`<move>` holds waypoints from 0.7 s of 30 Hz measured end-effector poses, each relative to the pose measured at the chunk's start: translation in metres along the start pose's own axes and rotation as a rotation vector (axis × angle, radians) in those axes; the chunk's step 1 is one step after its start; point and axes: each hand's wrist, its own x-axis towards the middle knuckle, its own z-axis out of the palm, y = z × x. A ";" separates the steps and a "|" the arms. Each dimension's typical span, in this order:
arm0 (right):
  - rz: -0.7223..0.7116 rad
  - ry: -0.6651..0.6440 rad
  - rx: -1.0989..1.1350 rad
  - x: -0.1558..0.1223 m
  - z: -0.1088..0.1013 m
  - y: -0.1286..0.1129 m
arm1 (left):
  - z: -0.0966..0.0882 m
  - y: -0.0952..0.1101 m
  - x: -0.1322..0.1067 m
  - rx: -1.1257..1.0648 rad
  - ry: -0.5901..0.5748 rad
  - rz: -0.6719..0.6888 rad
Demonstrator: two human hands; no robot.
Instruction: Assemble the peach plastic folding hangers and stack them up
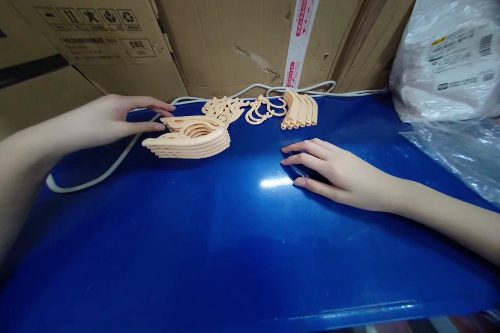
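My left hand (117, 117) reaches in from the left with fingers stretched out, its fingertips touching the left end of a neat stack of peach plastic curved pieces (189, 138) on the blue table top (234, 229). My right hand (332, 171) lies flat on the blue surface with fingers spread, holding nothing. Behind the stack lie loose peach pieces (224, 108), a few hook-shaped ones (263, 109), and a second small row of peach pieces standing on edge (299, 109).
A white cable (109, 169) runs along the table's back and curves down the left side. Cardboard boxes (242, 21) form a wall behind. A clear plastic bag with labelled white contents (449, 62) sits at the right.
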 end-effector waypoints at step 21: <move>-0.011 0.004 -0.017 -0.001 0.001 0.002 | 0.012 -0.031 0.015 0.048 0.080 0.081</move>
